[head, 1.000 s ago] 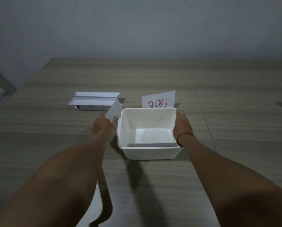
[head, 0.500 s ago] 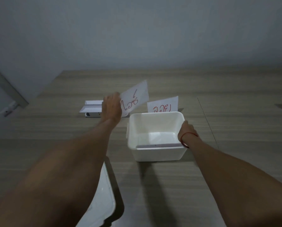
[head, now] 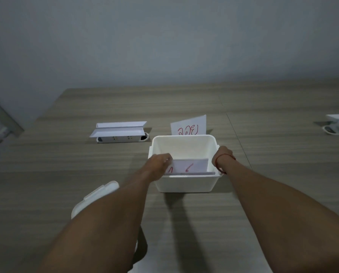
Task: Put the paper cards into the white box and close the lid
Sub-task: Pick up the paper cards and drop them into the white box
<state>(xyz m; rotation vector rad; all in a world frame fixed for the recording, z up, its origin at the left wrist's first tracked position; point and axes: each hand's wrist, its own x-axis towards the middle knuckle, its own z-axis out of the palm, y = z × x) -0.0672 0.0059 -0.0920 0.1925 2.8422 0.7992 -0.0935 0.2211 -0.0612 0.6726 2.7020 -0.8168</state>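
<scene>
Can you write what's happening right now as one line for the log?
left hand: lowering card into white box | right hand: steadying box | second card: behind box | lid: off

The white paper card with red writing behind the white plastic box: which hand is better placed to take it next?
Probably the right hand: it only rests on the box side, while the left hand holds another card inside. The standing card is behind.

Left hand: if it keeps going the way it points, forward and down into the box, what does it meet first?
Most likely the floor of the white box. The left hand already holds a paper card inside, near the front wall. Depth below the card is hidden, so this is a guess.
</scene>
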